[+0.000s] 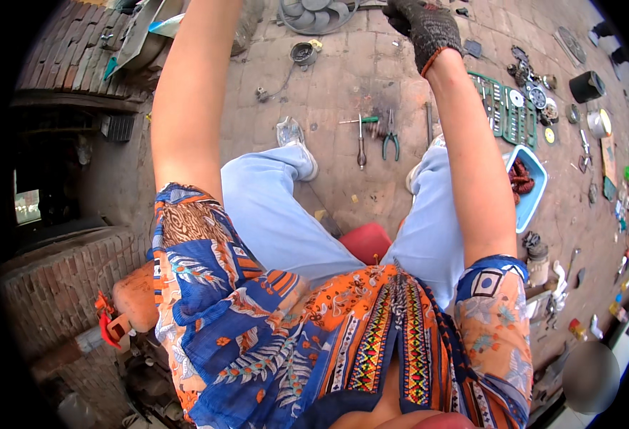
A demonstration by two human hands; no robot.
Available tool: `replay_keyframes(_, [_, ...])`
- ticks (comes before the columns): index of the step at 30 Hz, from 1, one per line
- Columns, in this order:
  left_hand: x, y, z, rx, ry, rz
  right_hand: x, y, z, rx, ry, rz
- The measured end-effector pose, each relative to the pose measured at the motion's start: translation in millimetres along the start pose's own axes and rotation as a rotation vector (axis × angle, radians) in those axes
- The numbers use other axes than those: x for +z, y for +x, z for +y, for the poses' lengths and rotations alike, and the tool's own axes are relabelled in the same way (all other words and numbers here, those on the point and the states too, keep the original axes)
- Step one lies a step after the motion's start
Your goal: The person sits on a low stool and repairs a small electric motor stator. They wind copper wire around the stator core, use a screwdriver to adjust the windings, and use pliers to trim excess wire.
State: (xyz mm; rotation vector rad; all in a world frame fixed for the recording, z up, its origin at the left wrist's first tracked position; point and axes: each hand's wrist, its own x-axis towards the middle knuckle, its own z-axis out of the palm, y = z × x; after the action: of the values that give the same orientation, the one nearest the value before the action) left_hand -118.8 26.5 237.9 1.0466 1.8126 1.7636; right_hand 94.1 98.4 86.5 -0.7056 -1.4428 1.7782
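1. One smooth, rounded red object (366, 243), between your light-blue trouser legs (278, 211).
2. One light-blue rectangular plastic basin (537, 187), on the brown paved floor (361, 191) outside your right leg, partly behind your right forearm (475, 161); contents, reddish-brown coil-like pieces (522, 177).
3. One pair of pliers with teal handles (391, 134), lying between your feet, handles toward you.
4. One slim screwdriver with a brown handle (361, 154), just left of the pliers, handle toward you.
5. One thin metal tool with a green handle (370, 120), lying crosswise at the screwdriver's shaft.
6. One green tool case (503, 114), open, to the right of your right forearm.
7. One round, dark motor-like part (301, 54) with a trailing lead, ahead of your left foot.
8. Your right hand (429, 32), in a dark grey knitted glove with an orange-edged cuff, at the upper edge; fingers bent, but whether they grip anything I cannot tell.
9. Your left hand, beyond the upper edge; grip cannot be told. Its bare forearm (191, 93) shows.
10. One grey multi-bladed fan in a round frame (314, 13), cut by the upper edge, on the floor between your forearms, just left of your right hand.
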Motion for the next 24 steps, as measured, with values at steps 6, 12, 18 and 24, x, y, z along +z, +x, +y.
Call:
replay_keyframes(6, [2.4,-41.6,22.1,0.424,0.416,-0.201,6.1,-1.0,-3.2,-0.201,0.021,-0.192])
replay_keyframes(12, [40.0,-106.4,-31.0,0.996,0.877,-0.007,-28.0,-17.2,-31.1,-0.211,0.017,-0.297])
replay_keyframes(18, [37.9,-123.3,-60.3,1.052,0.837,0.371,-31.2,-40.3,-48.0,-0.16,0.162,-0.446])
replay_keyframes(24, [24.2,-124.0,-70.6,1.013,0.717,0.441,-35.6,-33.9,-39.1,0.125,1.08,-0.568])
